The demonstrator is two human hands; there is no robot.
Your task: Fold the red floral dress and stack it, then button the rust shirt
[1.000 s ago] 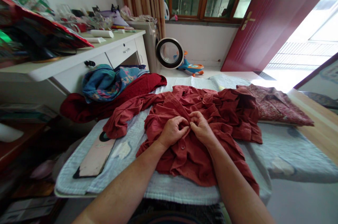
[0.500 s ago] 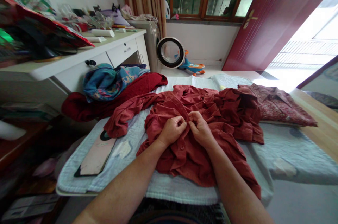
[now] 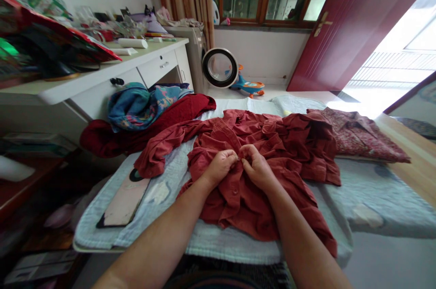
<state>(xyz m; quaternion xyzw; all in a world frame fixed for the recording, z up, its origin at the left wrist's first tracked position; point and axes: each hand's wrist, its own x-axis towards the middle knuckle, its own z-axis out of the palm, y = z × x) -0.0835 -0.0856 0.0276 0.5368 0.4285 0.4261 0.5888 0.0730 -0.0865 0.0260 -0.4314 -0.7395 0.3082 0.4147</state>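
Note:
A rust-red shirt [image 3: 259,207] lies rumpled on the cloth-covered board [image 3: 200,248] in front of me, one sleeve stretched to the left. Both hands meet at its button strip. My left hand [image 3: 222,165] is closed in a pinch on the strip's edge. Close beside it, my right hand [image 3: 255,166] pinches the same strip between thumb and fingers. Lower on the strip a button [image 3: 235,192] shows. Whatever button lies between my fingertips is hidden.
A folded patterned shirt [image 3: 368,137] lies at the right. Blue floral and dark red clothes [image 3: 136,107] are heaped at the left, by a white desk [image 3: 156,64]. A pale flat panel [image 3: 124,200] rests at the board's left end. Behind are an open washer door [image 3: 220,67] and a toy car [image 3: 250,85].
My fingertips have shifted slightly on the button strip, and the right fingers have lifted a little. The shirt and surroundings stay almost the same.

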